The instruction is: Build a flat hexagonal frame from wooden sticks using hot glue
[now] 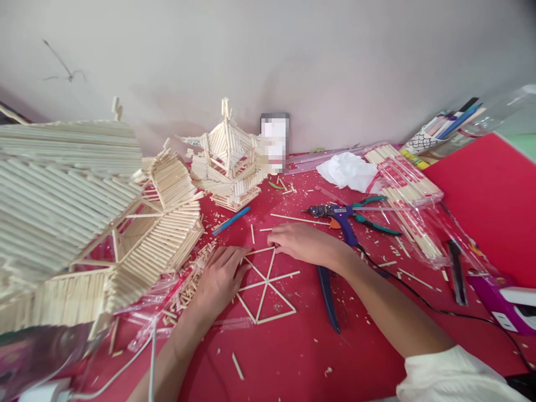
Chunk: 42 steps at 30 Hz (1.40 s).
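Note:
A wheel-like frame of thin wooden sticks lies on the red tabletop, its spokes crossing in the middle. Part of its outer edge is closed by sticks; the right side has a gap. My left hand is closed at the frame's upper left corner, fingertips on one end of the top wooden stick. At that stick's other end, my right hand pinches with bent fingers, partly hiding the corner. A blue glue gun rests just beyond my right wrist, its cord trailing right.
Stick-built pagoda models and a large roofed one stand left and behind. Green-handled pliers, a dark blue tool handle, bagged sticks, crumpled tissue and a blue pen lie around. Scraps litter the table.

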Each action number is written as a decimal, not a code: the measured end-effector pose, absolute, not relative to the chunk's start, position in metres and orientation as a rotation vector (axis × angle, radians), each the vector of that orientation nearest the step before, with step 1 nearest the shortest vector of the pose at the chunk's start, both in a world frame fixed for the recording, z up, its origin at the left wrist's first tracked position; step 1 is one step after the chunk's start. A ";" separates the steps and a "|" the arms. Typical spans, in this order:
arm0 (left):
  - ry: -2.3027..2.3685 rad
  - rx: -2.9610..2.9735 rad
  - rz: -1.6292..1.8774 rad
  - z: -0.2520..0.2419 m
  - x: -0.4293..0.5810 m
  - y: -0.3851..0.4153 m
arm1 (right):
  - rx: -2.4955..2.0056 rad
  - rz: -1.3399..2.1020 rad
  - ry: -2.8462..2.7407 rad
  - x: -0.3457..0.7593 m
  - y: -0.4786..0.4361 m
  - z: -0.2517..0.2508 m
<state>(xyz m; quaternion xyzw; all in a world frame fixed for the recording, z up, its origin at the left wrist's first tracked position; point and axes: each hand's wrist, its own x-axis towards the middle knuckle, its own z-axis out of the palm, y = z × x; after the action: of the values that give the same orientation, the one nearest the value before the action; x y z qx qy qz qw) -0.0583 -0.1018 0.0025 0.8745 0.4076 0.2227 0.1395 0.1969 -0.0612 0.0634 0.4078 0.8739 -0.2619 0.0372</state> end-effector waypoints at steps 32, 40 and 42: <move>0.935 2.795 0.270 0.019 -0.053 -0.128 | 1.229 -0.791 2.773 0.202 -0.061 0.055; 0.982 2.781 0.242 0.019 -0.055 -0.131 | 1.224 -0.799 2.766 0.201 -0.060 0.055; 0.980 2.774 0.232 0.019 -0.057 -0.131 | 1.223 -0.792 2.767 0.201 -0.060 0.055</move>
<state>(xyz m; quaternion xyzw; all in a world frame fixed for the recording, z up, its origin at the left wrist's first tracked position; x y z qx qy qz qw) -0.0571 -0.1312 0.0194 0.9357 0.3306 0.0781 0.0952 0.2011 -0.0602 0.0550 0.3910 0.8848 -0.2533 0.0072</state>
